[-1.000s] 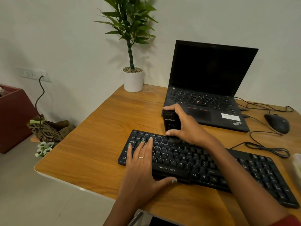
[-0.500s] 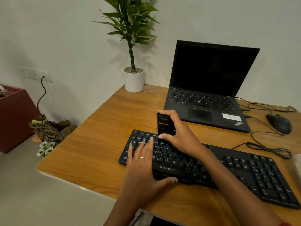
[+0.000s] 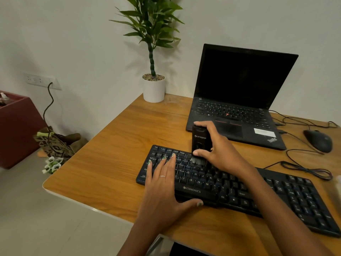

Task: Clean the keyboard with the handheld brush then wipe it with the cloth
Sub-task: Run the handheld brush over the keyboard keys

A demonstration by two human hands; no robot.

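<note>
A black keyboard (image 3: 276, 196) lies across the front of the wooden desk (image 3: 114, 163). My left hand (image 3: 164, 185) rests flat on its left end, fingers straight over the keys and thumb against the front edge. My right hand (image 3: 219, 150) grips a black handheld brush (image 3: 200, 139) upright, with its bristles down on the upper key rows near the keyboard's left part. At the far right edge of the frame a pale thing (image 3: 336, 185) shows; I cannot tell whether it is the cloth.
An open black laptop (image 3: 239, 100) stands behind the keyboard. A black mouse (image 3: 318, 140) and loose cables (image 3: 304, 163) lie at the right. A white potted plant (image 3: 154, 87) stands at the desk's back corner. The desk's left edge drops to the floor.
The brush in my right hand swept left along the upper key rows, then came back slightly right. My left hand has stayed in place on the keyboard.
</note>
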